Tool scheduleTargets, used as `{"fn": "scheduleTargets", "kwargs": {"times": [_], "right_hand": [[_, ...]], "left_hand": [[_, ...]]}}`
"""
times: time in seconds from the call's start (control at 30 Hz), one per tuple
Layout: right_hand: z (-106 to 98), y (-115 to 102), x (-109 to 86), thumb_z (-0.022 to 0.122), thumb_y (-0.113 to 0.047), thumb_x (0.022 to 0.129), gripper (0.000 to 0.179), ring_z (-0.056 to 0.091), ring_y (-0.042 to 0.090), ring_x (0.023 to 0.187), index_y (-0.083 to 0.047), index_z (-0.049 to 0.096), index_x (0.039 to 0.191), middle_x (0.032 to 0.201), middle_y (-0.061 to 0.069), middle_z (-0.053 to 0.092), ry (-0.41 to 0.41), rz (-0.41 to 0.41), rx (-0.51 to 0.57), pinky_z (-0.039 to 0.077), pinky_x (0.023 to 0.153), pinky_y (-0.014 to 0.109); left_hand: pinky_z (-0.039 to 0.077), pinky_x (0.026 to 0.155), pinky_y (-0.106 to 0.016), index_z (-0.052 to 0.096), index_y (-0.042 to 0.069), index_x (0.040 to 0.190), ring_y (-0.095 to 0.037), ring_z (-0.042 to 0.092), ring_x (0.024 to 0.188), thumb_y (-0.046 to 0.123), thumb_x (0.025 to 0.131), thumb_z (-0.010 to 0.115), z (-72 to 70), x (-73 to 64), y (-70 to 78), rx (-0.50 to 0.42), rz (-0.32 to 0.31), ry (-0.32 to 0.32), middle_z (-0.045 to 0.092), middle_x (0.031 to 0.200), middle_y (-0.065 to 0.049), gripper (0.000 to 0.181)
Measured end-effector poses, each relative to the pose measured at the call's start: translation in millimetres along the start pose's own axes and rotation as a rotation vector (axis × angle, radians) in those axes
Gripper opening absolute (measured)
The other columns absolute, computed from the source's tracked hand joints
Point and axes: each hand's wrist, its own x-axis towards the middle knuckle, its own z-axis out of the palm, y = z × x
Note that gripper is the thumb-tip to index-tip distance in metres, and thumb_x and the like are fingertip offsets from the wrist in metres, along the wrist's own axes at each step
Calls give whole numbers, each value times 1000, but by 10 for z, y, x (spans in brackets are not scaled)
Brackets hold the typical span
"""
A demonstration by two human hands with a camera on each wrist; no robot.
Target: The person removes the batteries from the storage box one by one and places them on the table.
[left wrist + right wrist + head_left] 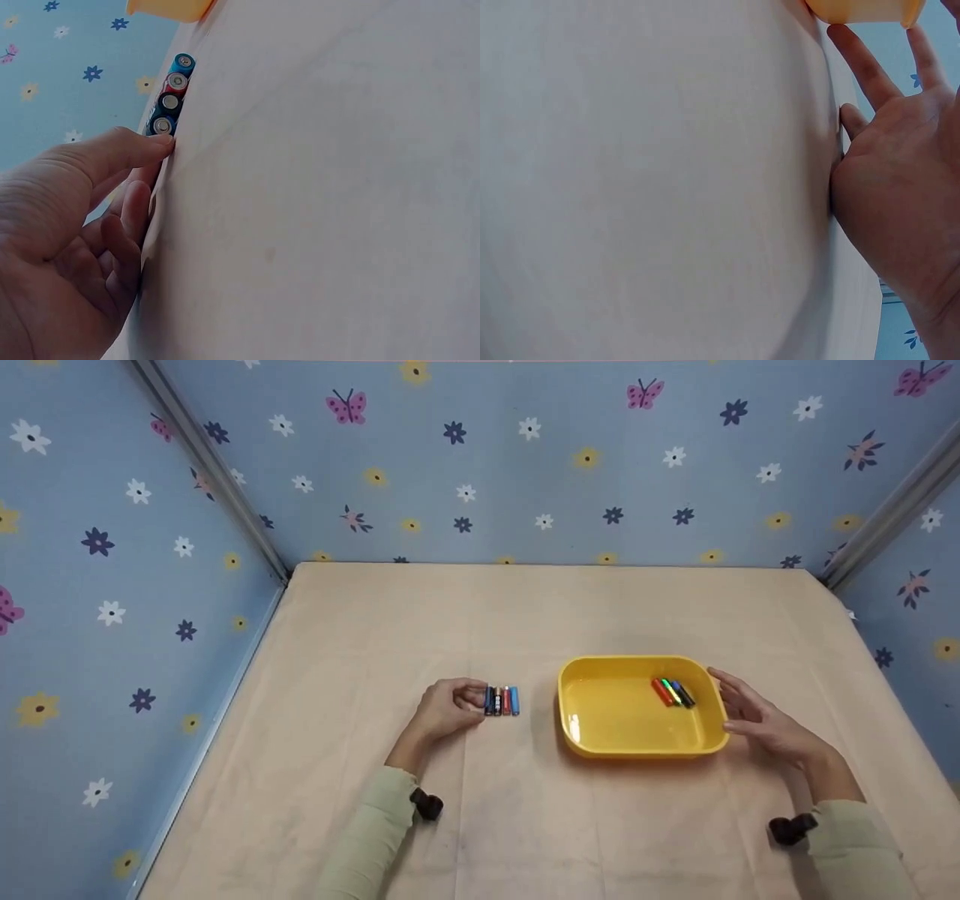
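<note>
Several batteries stand side by side in a short row on the cloth, blue, black and red. My left hand is at the row's left end, with thumb and forefinger at the two ends of the leftmost dark blue battery. In the left wrist view, the thumb tip meets the flat end of that blue battery. To the right stands a yellow tray with three batteries, red, green and dark blue, near its right side. My right hand touches the tray's right rim with spread fingers.
A beige cloth covers the table. Blue walls patterned with flowers and butterflies enclose the back and sides, with grey posts at the corners. Each wrist carries a small black camera mount.
</note>
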Motion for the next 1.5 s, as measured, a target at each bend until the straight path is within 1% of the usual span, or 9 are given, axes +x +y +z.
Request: {"fn": "scheduleTargets", "kwargs": {"times": [0.27, 0.5, 0.8, 0.93, 1.07, 1.17, 1.27, 1.37, 1.5], "right_hand": [[-6, 12, -18, 65, -10, 111, 92, 30, -14, 158, -33, 12, 183, 192, 20, -1, -19, -23, 28, 36, 112, 3], [4, 1, -5, 68, -13, 111, 94, 4, 45, 177, -34, 12, 183, 193, 14, 0, -9, 7, 18, 36, 113, 4], [1, -10, 2, 70, -14, 109, 94, 11, 43, 177, -32, 13, 183, 193, 15, 3, 1, -7, -3, 37, 118, 8], [8, -14, -2, 70, -15, 110, 94, 4, 51, 176, -33, 13, 183, 193, 14, 3, 4, 10, -16, 27, 138, 39], [0, -16, 2, 69, -13, 110, 93, 1, 55, 174, -32, 14, 183, 193, 15, 2, 0, 3, -13, 12, 136, 70], [-16, -18, 5, 68, -11, 110, 93, 0, 55, 174, -32, 14, 183, 193, 16, 2, -6, -9, -3, 23, 141, 46], [-25, -15, 3, 68, -11, 111, 93, 4, 44, 178, -31, 13, 183, 193, 15, 3, -14, -28, -2, 34, 126, 14], [-19, -3, 4, 69, -9, 110, 94, 20, 6, 175, -30, 13, 183, 193, 17, 2, -21, -54, 11, 34, 115, 4], [-1, 16, 11, 70, -7, 109, 97, 32, -32, 146, -28, 11, 183, 191, 21, 0, -34, -78, 29, 34, 116, 3]], "left_hand": [[51, 81, -23, 75, 4, 144, -12, 63, 90, -4, 88, 84, -23, -1, -36, -57, 36, -42, 83, 117, -17, 57], [53, 80, -22, 77, 4, 140, -13, 65, 91, -4, 89, 83, -33, -8, 1, -45, 5, -27, 82, 113, -13, 52], [57, 83, -29, 75, 5, 142, -16, 72, 91, 0, 96, 82, -84, -11, 230, 141, 28, -3, 85, 107, -11, 47], [56, 79, -29, 75, 7, 142, -19, 76, 93, 5, 99, 83, -124, -9, 356, 185, 22, 27, 85, 109, -10, 45], [56, 78, -29, 77, 10, 141, -22, 78, 95, 9, 100, 82, -124, 7, 429, 197, 30, 62, 85, 111, -9, 42], [57, 79, -31, 78, 10, 139, -23, 79, 96, 12, 100, 81, -89, 25, 461, 211, 53, 89, 86, 111, -7, 40], [59, 81, -34, 78, 11, 139, -23, 80, 98, 16, 100, 81, -39, 37, 492, 222, 70, 102, 86, 113, -7, 39], [61, 84, -39, 78, 11, 138, -25, 79, 99, 20, 100, 83, 3, 29, 531, 216, 88, 104, 86, 114, -7, 39], [61, 83, -38, 79, 15, 136, -19, 78, 96, 25, 100, 83, 50, 73, 449, 222, 139, 96, 86, 112, -3, 38]]}}
